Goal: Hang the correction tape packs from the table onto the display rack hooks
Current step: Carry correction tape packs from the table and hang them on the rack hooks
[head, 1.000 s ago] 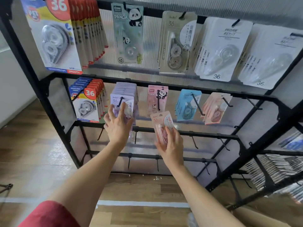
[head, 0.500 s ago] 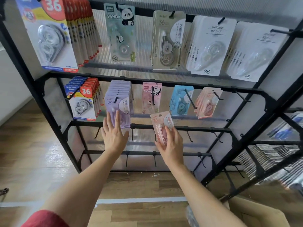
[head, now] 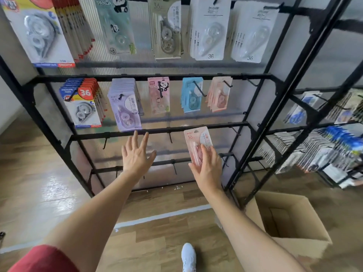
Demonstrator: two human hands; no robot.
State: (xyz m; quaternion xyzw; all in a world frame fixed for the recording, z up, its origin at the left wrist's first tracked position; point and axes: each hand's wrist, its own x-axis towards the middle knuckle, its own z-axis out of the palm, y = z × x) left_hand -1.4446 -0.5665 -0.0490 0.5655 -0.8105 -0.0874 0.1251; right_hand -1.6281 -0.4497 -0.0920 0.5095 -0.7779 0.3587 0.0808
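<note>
In front of the rack (head: 137, 77), our right hand (head: 206, 167) grasps the pink pack (head: 197, 142) low, left hand (head: 135, 156) spread w/ nothing; prob. light, stiff card, so keep its top edge free.

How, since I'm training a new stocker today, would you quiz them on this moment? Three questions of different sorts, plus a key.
1. True or false: the right hand holds a pink pack.
2. The left hand is: A) gripping a purple pack; B) open, holding nothing; C) resting on a box.
3. What colour are the packs hanging just left of the rightmost stack in this rack's middle row?
Key: 1 true; 2 B; 3 blue packs.
</note>
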